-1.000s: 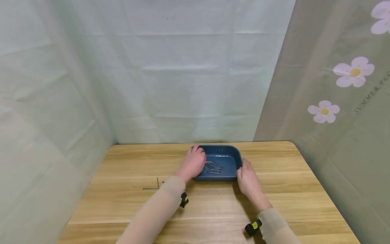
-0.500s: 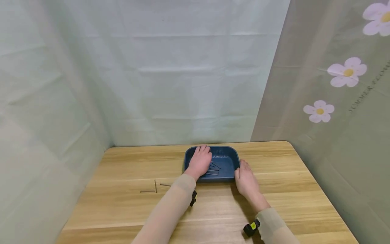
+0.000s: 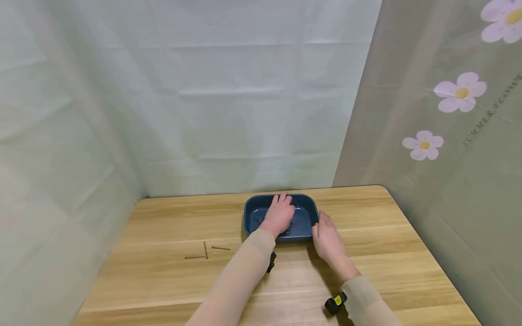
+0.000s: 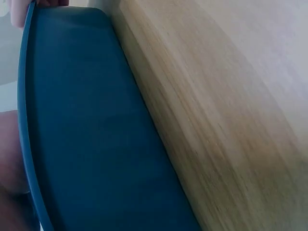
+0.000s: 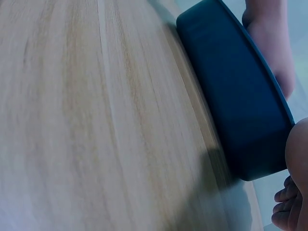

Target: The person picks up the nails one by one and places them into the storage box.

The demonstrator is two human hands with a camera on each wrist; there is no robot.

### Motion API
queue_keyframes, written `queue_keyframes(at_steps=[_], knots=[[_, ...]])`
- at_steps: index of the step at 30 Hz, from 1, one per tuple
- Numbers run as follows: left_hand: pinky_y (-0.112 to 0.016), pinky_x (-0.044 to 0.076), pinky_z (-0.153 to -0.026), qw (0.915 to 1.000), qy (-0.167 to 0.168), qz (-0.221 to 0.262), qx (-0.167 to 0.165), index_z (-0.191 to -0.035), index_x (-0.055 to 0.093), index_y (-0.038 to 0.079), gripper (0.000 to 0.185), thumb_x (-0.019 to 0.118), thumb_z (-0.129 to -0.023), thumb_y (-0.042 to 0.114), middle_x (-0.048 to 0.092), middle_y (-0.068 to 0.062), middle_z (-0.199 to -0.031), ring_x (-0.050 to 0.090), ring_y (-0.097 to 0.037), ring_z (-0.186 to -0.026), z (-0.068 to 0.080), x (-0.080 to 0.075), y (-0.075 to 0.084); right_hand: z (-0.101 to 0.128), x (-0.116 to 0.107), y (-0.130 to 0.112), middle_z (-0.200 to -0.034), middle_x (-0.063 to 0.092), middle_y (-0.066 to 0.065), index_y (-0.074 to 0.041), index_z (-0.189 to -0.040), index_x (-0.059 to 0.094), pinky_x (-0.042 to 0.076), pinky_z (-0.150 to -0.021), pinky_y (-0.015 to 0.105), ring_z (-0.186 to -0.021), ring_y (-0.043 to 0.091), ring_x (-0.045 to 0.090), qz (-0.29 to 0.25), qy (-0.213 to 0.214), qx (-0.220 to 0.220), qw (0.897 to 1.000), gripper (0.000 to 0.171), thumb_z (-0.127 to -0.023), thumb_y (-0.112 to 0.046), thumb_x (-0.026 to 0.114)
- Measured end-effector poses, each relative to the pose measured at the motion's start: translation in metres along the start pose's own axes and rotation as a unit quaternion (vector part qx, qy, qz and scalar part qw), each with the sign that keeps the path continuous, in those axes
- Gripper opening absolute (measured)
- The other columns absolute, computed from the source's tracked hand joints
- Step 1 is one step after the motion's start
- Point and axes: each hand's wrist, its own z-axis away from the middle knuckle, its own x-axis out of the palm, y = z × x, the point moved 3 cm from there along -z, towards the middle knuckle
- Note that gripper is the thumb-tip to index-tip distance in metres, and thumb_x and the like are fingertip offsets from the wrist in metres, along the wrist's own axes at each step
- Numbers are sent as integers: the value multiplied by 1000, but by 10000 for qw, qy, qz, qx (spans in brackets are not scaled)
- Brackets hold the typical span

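Observation:
A dark blue rectangular baking dish (image 3: 301,238) sits near the table's far edge in the head view, several thin nails (image 3: 258,222) lying inside. My left hand (image 3: 280,213) reaches into it, fingers extended towards the far wall, and covers part of the nails. At the dish's right end, my right hand (image 3: 327,237) holds the rim, thumb over it and fingers along the outside. The left wrist view is filled by the dish's front wall (image 4: 91,120). In the right wrist view the left forearm (image 5: 269,48) passes over the rim.
Three loose nails (image 3: 220,247) lie on the wooden table (image 3: 163,280), left of the dish. Pale cloth (image 3: 244,113) hangs behind the table, and a flowered cloth (image 3: 461,181) hangs on the right. A small black camera (image 3: 334,305) is worn on the right wrist.
My left hand has moved rightward from the dish's left end to its middle. Nails inside now show in different places. The right hand has stayed at the right end.

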Motion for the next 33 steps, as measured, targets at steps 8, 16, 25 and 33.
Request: queue_keyframes(at_steps=[8, 16, 25, 33], knots=[[-48, 29, -127, 9999, 112, 10, -29, -122, 80, 19, 20, 64, -109, 19, 57, -6, -151, 34, -32, -156, -1, -6, 4, 0, 1, -1, -162, 39, 36, 19, -156, 34, 29, -127, 57, -152, 49, 38, 13, 5, -41, 10000, 57, -112, -17, 38], [-47, 30, -126, 9991, 350, 212, 52, -105, 77, 22, 11, 67, -108, 27, 57, -5, -152, 36, -30, -154, 3, -16, -5, 0, -1, -1, -160, 41, 37, 20, -155, 37, 31, -126, 57, -150, 50, 39, 0, 80, -70, 9999, 56, -112, -17, 39], [-48, 31, -126, 9944, 720, 736, 239, -92, 71, 24, 14, 70, -105, 27, 57, -4, -153, 35, -30, -154, 16, -22, -23, 2, 0, 1, -159, 41, 37, 21, -154, 36, 31, -125, 58, -150, 50, 40, 25, 120, -68, 9999, 56, -111, -15, 39], [-49, 32, -125, 9868, 1042, 1232, 137, -95, 75, 25, 9, 75, -103, 30, 57, -4, -152, 34, -30, -155, 37, -25, -34, 2, -1, 0, -162, 39, 36, 21, -155, 34, 29, -126, 57, -152, 49, 37, 81, -27, -62, 9999, 57, -112, -16, 36]])
